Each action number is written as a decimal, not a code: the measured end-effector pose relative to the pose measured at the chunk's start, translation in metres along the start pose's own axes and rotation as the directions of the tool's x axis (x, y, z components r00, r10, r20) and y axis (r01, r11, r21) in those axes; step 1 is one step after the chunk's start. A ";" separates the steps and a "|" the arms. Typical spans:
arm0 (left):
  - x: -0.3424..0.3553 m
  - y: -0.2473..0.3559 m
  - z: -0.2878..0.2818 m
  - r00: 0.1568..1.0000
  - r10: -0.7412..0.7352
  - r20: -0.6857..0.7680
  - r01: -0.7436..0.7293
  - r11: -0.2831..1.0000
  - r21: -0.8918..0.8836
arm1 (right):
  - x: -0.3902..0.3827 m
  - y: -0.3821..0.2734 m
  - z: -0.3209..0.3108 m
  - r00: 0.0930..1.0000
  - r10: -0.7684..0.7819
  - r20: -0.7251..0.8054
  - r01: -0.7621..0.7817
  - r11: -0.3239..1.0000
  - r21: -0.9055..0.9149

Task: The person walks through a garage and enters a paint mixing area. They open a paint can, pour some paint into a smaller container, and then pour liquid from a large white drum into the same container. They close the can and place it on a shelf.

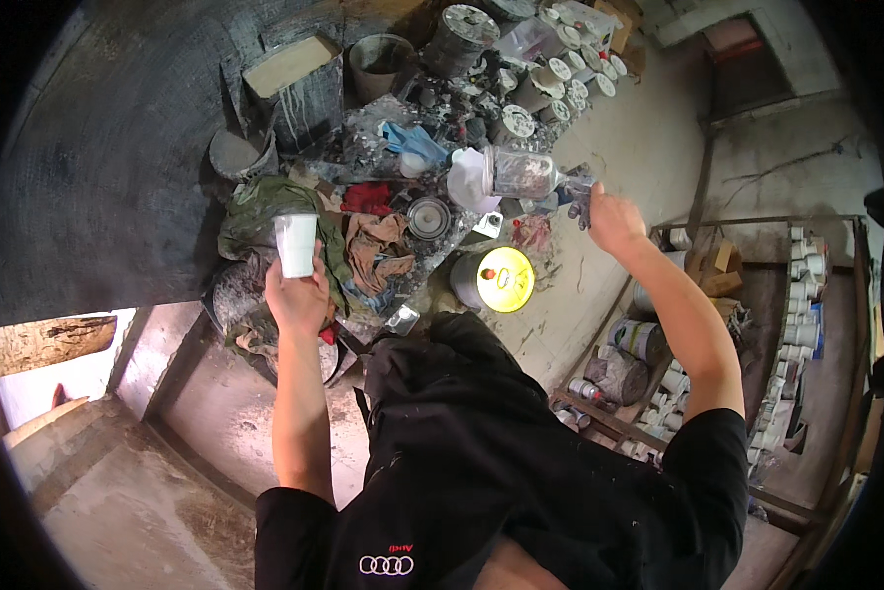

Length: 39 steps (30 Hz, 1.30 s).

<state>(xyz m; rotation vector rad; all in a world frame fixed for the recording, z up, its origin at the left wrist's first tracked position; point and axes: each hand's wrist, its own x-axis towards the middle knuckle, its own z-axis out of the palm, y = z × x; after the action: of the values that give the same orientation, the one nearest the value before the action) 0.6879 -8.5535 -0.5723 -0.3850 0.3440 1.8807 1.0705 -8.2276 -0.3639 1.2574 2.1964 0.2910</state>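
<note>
My left hand (298, 301) is closed around a white plastic cup (295, 244), held over a heap of rags at the left. On the right, my right hand (615, 224) grips a spray gun (577, 204), its fingers partly hidden. A clear, paint-smeared cup (520, 174) is fixed to the gun and points left. Against the rim of that cup is a white cone-like piece (470, 181); whether it is attached I cannot tell. Below the gun stands a can with a bright yellow lid (506, 279).
Rags, a green cloth (270, 216), a brown cloth (378, 246) and a round metal tin (428, 218) clutter the bench. Behind them are a grey bucket (382, 64), a large can (461, 37) and several white-lidded containers (560, 71). A shelf rack (747, 231) with containers stands at right.
</note>
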 end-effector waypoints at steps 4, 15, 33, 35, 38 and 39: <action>-0.024 -0.012 -0.017 0.997 -0.021 -0.072 0.021 1.000 0.002 | 0.001 -0.002 0.048 0.999 0.035 -0.024 -0.029 0.978 0.204; -0.065 -0.041 -0.003 0.993 0.099 -0.058 -0.093 0.991 0.096 | 0.018 -0.021 0.091 0.994 -0.105 -0.022 0.082 0.622 0.779; -0.082 -0.121 0.020 0.964 0.181 -0.193 -0.057 0.854 0.517 | 0.104 -0.238 0.031 0.859 -0.107 -0.500 0.511 0.199 0.836; -0.072 -0.125 0.029 0.975 0.155 -0.161 -0.050 0.853 0.519 | 0.080 -0.204 0.042 0.835 -0.098 -0.541 0.549 0.132 0.825; -0.058 -0.131 0.043 0.961 0.199 -0.191 -0.026 0.755 0.655 | 0.056 -0.139 0.080 0.803 -0.015 -0.595 0.549 0.405 0.731; -0.053 -0.134 0.047 0.953 0.227 -0.198 -0.020 0.704 0.710 | 0.058 -0.124 0.092 0.878 -0.018 -0.478 0.430 0.468 0.772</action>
<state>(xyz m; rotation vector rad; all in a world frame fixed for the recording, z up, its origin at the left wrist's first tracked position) 0.8271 -8.5352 -0.5142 -0.0866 1.2659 1.6663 1.0140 -8.2532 -0.5166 1.4063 3.0027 -0.9081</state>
